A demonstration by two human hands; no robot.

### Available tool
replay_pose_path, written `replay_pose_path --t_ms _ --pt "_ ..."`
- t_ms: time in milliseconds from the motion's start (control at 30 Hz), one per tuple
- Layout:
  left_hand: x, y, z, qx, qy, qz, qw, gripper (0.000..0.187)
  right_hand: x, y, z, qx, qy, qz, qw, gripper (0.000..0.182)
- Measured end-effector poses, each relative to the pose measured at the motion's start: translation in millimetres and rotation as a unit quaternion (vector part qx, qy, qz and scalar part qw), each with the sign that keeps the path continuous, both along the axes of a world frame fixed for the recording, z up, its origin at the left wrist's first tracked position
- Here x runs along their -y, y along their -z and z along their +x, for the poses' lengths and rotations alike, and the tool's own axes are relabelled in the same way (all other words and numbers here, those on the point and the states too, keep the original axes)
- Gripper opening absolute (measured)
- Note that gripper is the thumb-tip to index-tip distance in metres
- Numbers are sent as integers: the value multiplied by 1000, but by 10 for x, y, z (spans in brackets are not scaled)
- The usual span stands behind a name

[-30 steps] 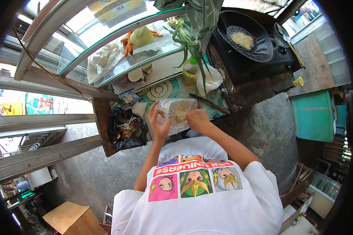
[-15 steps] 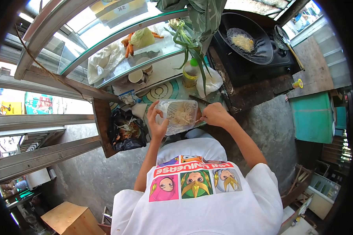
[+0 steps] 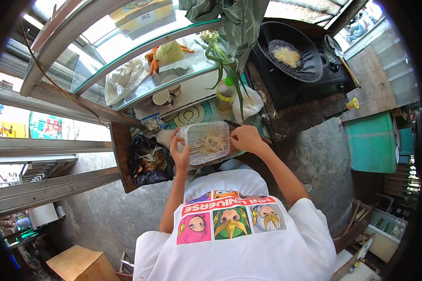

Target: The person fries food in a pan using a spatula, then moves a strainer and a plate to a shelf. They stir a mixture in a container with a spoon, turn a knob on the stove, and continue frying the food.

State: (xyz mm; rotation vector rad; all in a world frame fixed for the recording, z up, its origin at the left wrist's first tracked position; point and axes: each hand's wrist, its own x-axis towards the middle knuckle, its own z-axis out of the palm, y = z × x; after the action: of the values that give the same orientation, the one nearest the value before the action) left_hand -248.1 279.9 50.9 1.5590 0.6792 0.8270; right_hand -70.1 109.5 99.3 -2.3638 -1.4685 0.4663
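Observation:
A clear rectangular plastic container (image 3: 197, 152) is tilted in front of me, over the counter's near edge. Pale, shredded food (image 3: 215, 142) lies clumped toward its right end. My left hand (image 3: 179, 152) grips the container's left side, thumb and fingers around the rim. At the right rim is my right hand (image 3: 246, 138), its fingers pinched together. Whether they hold the rim or a thin tool is hidden. Just beyond, a green-capped bottle (image 3: 224, 96) of yellowish liquid stands beside a white plastic bag (image 3: 248, 105).
A black wok (image 3: 309, 63) with a frying fritter (image 3: 286, 57) sits on the stove at right. A strainer (image 3: 332, 47) lies beside it. Left of me is a black bag of scraps (image 3: 152, 161). A glass case (image 3: 147, 79) stands ahead, holding carrots (image 3: 153, 62).
The container has shifted slightly left, and the food inside looks more bunched and browner. My right hand has moved left and up, its fingertips now at the container's rim.

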Motion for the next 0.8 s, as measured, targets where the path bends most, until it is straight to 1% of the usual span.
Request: replay_pose_path --t_ms 67,100,133,167,200,233,267,300,367,400,433,500,533,600,633,700,733,767,800 --pt "-2 -14 -10 0 -9 -15 1000 18 17 113 14 -125 119 -33 984 24" --pt "8 -32 -17 -3 -23 -29 999 19 30 226 -3 -124 119 -34 985 24" --pt "18 2 -8 18 -52 -38 998 14 46 388 -42 -161 166 -34 972 24" --pt "-18 88 -41 19 -51 -38 998 14 70 548 -90 -197 213 -34 956 25" --pt "-80 202 -99 15 -50 -107 993 11 100 736 -161 -195 216 -34 956 25" --pt "-102 265 -122 11 -48 -176 983 9 133 933 -254 -207 211 31 955 24" --pt "-82 163 -122 -7 -57 -183 982 7 145 954 -347 -217 205 96 949 23" --pt "-101 224 -134 -6 -54 -183 982 7 169 965 -406 -215 208 97 949 23" --pt "-176 370 -198 11 -67 -168 983 11 207 930 -505 -270 241 116 925 24" --pt "-179 414 -235 16 -77 -152 985 12 227 884 -530 -236 239 115 935 22" --pt "-187 454 -279 17 -75 -153 985 12 247 837 -546 -234 241 116 935 22" --pt "-192 475 -340 -42 -91 -158 982 17 284 774 -565 -263 268 126 918 24" --pt "-182 488 -366 -41 -88 -159 983 17 304 762 -569 -261 270 128 918 24" --pt "-157 454 -411 -128 -84 -154 976 28 355 743 -576 -225 307 113 918 27" --pt "-147 486 -424 -128 -81 -153 976 28 368 737 -562 -224 309 115 917 27" --pt "-112 530 -424 -106 -108 -119 981 36 406 715 -537 -328 356 229 844 31" --pt "-97 554 -419 -106 -106 -119 982 36 455 732 -525 -328 381 233 832 29" --pt "-68 491 -390 -120 -132 -5 984 35 516 777 -514 -327 383 234 831 29" --pt "-36 383 -361 -133 -156 109 973 34 573 816 -515 -313 374 268 831 26"
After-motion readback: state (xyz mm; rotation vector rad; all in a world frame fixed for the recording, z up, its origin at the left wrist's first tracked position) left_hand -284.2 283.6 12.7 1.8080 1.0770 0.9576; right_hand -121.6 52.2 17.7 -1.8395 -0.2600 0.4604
